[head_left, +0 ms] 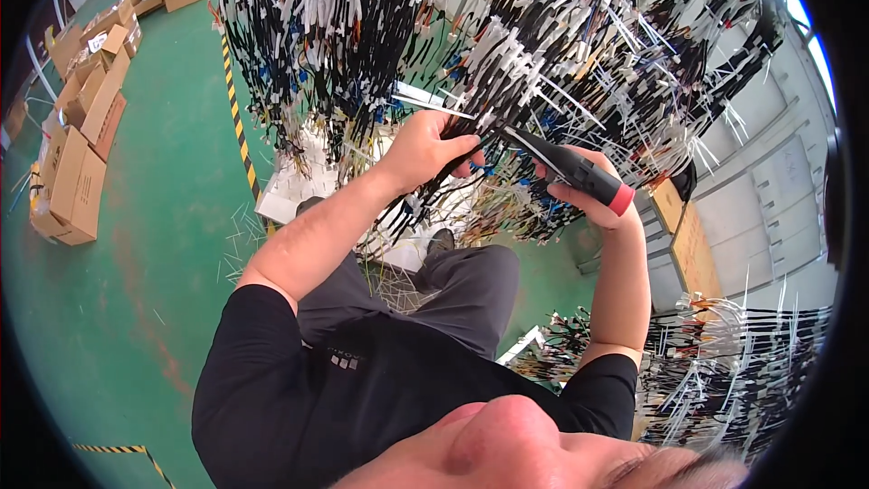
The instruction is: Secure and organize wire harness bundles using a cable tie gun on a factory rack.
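Observation:
In the middle of the view, my left hand (pixel 425 149) is closed round a bundle of black wire harness (pixel 442 188), thumb and fingers pressed together. My right hand (pixel 593 204) grips a black cable tie gun (pixel 572 167) with a red rear end. Its narrow nose points left and up, close to the harness by my left fingertips. A long white cable tie (pixel 427 96) sticks out to the left just above my left hand. Where the nose meets the cables is too crowded to make out.
Dense rows of hanging harnesses (pixel 335 18) with white connectors and ties fill the space ahead; more harnesses (pixel 724 380) hang at the lower right. Open cardboard boxes (pixel 77 177) line the far left. Black-and-yellow tape (pixel 237 109) marks the green floor, where loose ties lie scattered.

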The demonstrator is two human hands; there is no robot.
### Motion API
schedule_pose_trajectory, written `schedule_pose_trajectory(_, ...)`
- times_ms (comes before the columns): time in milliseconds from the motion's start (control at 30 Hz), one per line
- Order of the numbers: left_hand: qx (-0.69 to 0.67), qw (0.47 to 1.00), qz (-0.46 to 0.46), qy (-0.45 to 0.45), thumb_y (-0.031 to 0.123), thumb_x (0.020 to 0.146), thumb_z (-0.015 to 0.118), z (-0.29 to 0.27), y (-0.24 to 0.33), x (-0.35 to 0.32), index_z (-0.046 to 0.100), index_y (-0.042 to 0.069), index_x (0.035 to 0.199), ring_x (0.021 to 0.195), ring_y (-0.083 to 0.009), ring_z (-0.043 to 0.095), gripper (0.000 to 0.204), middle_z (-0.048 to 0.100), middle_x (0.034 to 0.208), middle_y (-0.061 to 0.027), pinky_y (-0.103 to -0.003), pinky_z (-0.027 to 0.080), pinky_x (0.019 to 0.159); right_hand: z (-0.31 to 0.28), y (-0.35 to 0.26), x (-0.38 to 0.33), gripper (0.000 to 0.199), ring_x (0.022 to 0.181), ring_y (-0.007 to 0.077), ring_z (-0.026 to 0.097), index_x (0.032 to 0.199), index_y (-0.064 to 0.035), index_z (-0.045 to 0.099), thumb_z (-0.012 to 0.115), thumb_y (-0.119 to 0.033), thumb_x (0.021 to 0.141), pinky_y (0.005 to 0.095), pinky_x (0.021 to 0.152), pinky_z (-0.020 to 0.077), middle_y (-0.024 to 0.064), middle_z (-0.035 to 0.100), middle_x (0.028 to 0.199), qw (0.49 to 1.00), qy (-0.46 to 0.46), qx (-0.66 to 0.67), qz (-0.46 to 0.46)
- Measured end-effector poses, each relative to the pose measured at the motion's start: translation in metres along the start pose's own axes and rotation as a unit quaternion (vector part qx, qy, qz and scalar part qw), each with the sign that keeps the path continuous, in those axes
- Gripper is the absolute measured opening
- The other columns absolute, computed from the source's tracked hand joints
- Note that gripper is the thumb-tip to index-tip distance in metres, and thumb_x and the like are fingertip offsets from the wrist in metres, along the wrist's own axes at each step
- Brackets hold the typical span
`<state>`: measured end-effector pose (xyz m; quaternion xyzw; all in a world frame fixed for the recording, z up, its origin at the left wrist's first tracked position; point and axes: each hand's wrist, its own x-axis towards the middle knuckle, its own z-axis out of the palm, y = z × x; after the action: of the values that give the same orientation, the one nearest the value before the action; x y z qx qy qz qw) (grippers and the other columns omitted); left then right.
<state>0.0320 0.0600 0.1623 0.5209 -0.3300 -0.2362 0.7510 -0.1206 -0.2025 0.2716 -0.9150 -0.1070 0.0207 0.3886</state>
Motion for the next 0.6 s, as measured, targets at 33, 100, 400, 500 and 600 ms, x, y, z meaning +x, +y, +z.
schedule_pose_trajectory(33, -0.02, 1.0, 0.006, -0.013, 0.014, 0.102, 0.068, -0.005, -0.005, 0.001, 0.071, -0.001, 0.104, 0.064, -0.0098, 0.068, 0.015, 0.077, 0.087, -0.0078, -0.025, 0.055, 0.059, 0.002, 0.005, 0.003, 0.039, 0.105, 0.0159, 0.067, 0.125, 0.0, 0.071, 0.079, -0.005, 0.087, 0.0338, 0.097, 0.0531, 0.0064, 0.074, 0.11, 1.0, -0.002, 0.023, -0.017)
schedule_pose_trajectory(100, -0.035, 0.999, 0.006, -0.015, 0.012, 0.103, 0.066, -0.004, -0.004, 0.001, 0.071, -0.002, 0.104, 0.064, -0.0103, 0.067, 0.015, 0.076, 0.086, -0.0087, -0.026, 0.054, 0.059, 0.001, 0.014, 0.003, 0.039, 0.107, 0.0182, 0.067, 0.124, 0.0003, 0.071, 0.079, -0.006, 0.086, 0.0353, 0.099, 0.052, 0.0074, 0.072, 0.113, 0.999, -0.011, 0.013, -0.041)
schedule_pose_trajectory(400, 0.007, 0.999, 0.025, 0.036, 0.012, 0.103, 0.066, 0.005, 0.002, -0.005, 0.069, -0.001, 0.111, 0.059, -0.0086, 0.063, 0.016, 0.075, 0.083, -0.0069, -0.025, 0.052, 0.054, 0.007, 0.012, 0.003, 0.038, 0.103, 0.0237, 0.067, 0.122, -0.001, 0.07, 0.076, -0.007, 0.084, 0.0361, 0.096, 0.0511, 0.0087, 0.071, 0.11, 0.993, 0.03, -0.068, -0.088)
schedule_pose_trajectory(500, -0.027, 0.999, 0.025, 0.023, 0.012, 0.103, 0.068, 0.001, -0.001, -0.005, 0.071, -0.001, 0.109, 0.06, -0.0084, 0.064, 0.015, 0.075, 0.084, -0.0069, -0.024, 0.052, 0.055, 0.011, 0.015, 0.001, 0.037, 0.1, 0.0227, 0.066, 0.121, -0.0014, 0.07, 0.074, -0.007, 0.085, 0.036, 0.095, 0.0515, 0.0087, 0.071, 0.109, 0.993, 0.035, -0.072, -0.086)
schedule_pose_trajectory(600, -0.028, 0.999, 0.024, 0.014, 0.013, 0.103, 0.068, -0.001, 0.0, -0.006, 0.072, -0.001, 0.106, 0.061, -0.0081, 0.064, 0.015, 0.075, 0.084, -0.0066, -0.024, 0.053, 0.056, 0.023, 0.019, 0.001, 0.029, 0.096, 0.0172, 0.065, 0.118, -0.0013, 0.07, 0.072, -0.005, 0.089, 0.0329, 0.09, 0.0519, 0.0084, 0.07, 0.103, 0.994, 0.035, -0.026, -0.098)
